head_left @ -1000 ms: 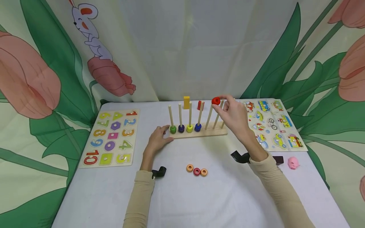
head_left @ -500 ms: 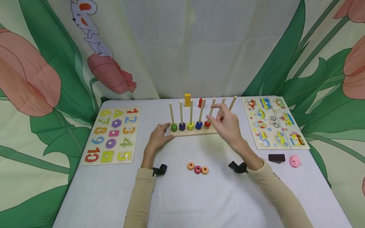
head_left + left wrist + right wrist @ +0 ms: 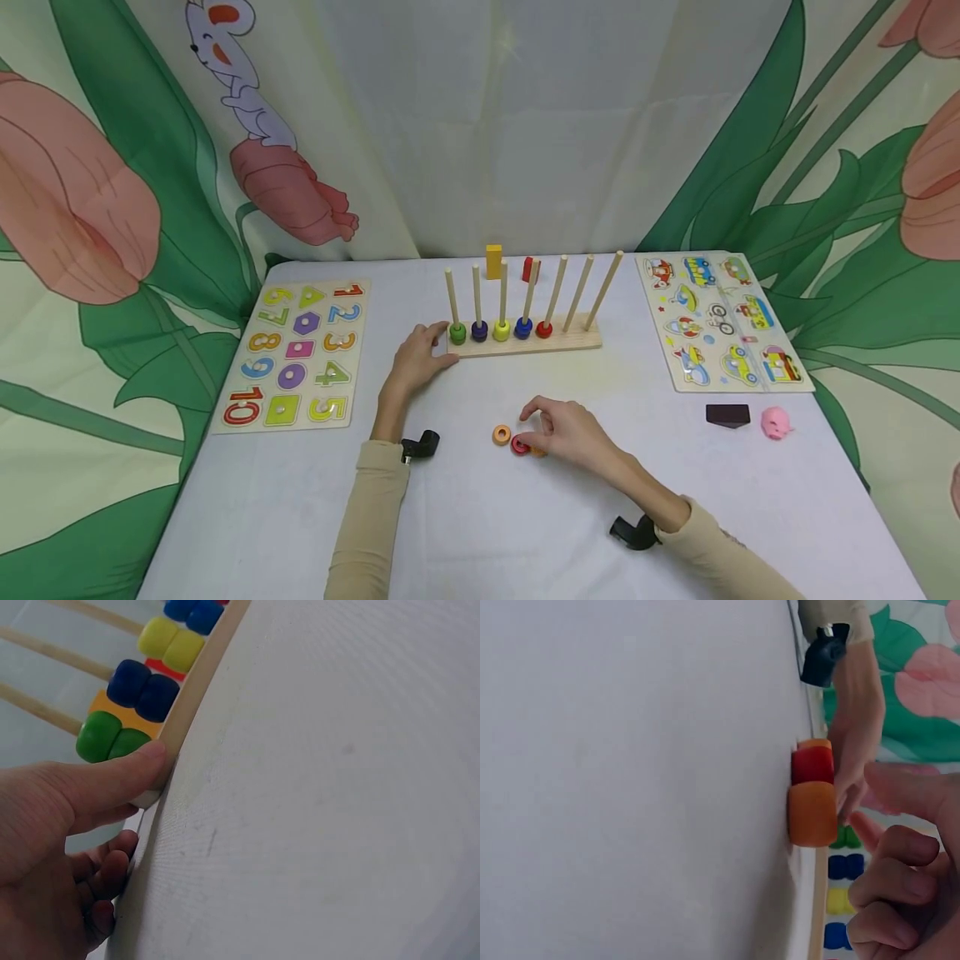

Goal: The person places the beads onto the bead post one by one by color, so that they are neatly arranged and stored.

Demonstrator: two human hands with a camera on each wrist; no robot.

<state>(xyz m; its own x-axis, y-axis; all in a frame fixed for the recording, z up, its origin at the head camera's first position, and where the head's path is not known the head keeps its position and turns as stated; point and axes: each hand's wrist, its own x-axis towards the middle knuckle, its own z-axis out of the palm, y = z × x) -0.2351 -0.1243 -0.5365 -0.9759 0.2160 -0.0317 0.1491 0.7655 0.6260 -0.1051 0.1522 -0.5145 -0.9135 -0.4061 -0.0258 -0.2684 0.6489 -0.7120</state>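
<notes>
My left hand pinches the left end of a wooden peg rack, its thumb lying along the front edge. Pairs of green beads, dark blue beads and yellow beads sit low on pegs, then blue beads and a red bead piece. The two rightmost pegs are bare. My right hand hovers over three loose rings, thumb and forefinger apart: an orange ring, a red ring and another orange ring, partly hidden in the head view.
A number puzzle board lies at left, a vehicle puzzle board at right. Behind the rack stand a yellow block and a red block. A dark block and pink pig toy lie at right.
The red bead piece in my right hand went down the fifth peg and was let go. That hand then moved toward me, over the loose rings. My left hand stayed on the rack.
</notes>
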